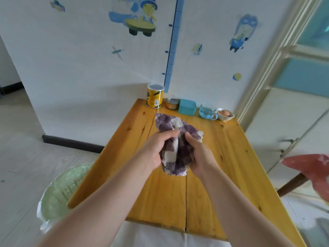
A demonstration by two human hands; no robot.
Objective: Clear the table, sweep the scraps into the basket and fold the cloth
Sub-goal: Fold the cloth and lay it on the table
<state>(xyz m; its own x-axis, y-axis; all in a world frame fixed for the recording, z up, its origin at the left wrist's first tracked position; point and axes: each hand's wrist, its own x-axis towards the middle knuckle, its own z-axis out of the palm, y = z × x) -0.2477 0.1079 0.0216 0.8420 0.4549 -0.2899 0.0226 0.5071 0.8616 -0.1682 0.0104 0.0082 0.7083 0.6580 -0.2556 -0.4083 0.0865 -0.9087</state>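
Two hands, left (154, 150) and right (198, 155), curled round bunched cloth (175, 157).

A yellow can (155, 97), small tin (172, 103), teal box (187, 106), blue cup (207, 111) and bowl (227, 118) line the table (231, 157)'s 12 o'clock edge, blocking reach there. The bunched cloth (183, 154) fills the centre. Bare wood lies open at 3, 6 and 9 o'clock.
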